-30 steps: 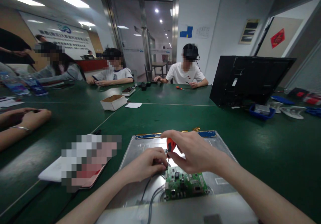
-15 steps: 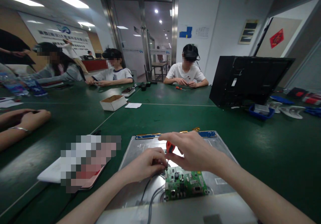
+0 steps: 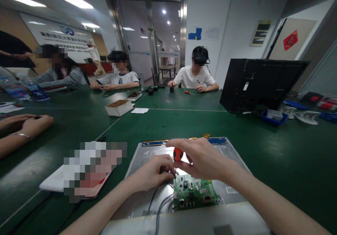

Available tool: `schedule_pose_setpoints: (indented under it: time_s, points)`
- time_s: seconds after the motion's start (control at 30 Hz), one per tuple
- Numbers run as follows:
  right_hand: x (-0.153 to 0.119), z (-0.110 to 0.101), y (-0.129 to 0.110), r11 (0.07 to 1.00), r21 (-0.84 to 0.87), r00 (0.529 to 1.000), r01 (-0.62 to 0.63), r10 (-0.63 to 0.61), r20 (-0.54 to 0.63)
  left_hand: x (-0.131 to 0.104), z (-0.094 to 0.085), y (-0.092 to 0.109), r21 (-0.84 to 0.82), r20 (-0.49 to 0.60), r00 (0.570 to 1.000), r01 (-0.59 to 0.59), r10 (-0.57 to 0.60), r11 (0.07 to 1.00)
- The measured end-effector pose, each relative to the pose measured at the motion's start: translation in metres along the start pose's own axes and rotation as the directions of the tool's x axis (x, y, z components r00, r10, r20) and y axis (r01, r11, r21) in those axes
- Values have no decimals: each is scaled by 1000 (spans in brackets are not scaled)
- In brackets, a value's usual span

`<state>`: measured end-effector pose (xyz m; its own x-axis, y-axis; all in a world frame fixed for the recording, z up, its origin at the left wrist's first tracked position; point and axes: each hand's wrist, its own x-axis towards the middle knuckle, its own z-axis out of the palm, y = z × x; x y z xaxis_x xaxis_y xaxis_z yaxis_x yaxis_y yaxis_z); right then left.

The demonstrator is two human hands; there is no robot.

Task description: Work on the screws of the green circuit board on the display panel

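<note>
An orange-and-black screwdriver [image 3: 178, 154] stands roughly upright in my right hand [image 3: 205, 159], its handle between thumb and fingers. The thin shaft points down at the upper left corner of a green circuit board [image 3: 194, 192]. Right beside that shaft, the fingers of my left hand [image 3: 154, 170] are pinched together; what they hold, if anything, is hidden. The board lies on a silvery metal panel [image 3: 139, 161], with a narrow blue circuit strip [image 3: 218, 141] along the panel's far edge. Grey cables [image 3: 158, 210] run at the board's left.
A pink-and-white flat item [image 3: 102, 179], partly blurred, lies to the left. Farther off are an open white box [image 3: 119, 108], a black monitor [image 3: 260, 84] and a blue tray [image 3: 274, 118]. Another person's hands [image 3: 37, 126] rest at the left; other people sit across the green table [image 3: 184, 122].
The screwdriver handle has turned a little in my right hand, showing more orange. My hands stay in place. Across the table, a person's hand has moved sideways onto a small dark object.
</note>
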<state>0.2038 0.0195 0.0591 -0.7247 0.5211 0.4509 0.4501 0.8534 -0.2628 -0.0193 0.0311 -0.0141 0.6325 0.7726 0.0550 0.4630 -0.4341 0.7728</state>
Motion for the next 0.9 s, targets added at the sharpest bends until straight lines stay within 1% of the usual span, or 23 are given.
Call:
schedule_pose_setpoints:
  time_s: [0.07,0.17,0.33,0.43,0.53,0.7,0.9]
  points:
    - [0,0,1,1000,-15,1000,16,-16,-6,0,0,1,6,5,1000,-7,7,1000]
    - [-1,0,1,1000,-7,1000,27,-27,-13,-1,0,1,26,-14,999,-37,38,999]
    - [-1,-2,-2,994,90,998,67,-66,-18,-2,0,1,43,-24,999,-44,45,998]
    - [0,-4,-3,994,92,999,50,-50,-11,-1,0,1,23,-27,999,-27,27,999]
    - [0,-4,-3,996,83,1000,24,-24,-6,-1,0,1,3,-3,1000,-15,15,1000]
    - [0,-2,-2,998,64,1000,-2,2,1,-2,0,0,15,-1,1000,3,-3,1000]
    - [1,-1,-3,999,35,999,-35,34,14,-3,-2,3,36,16,997,69,-69,997]
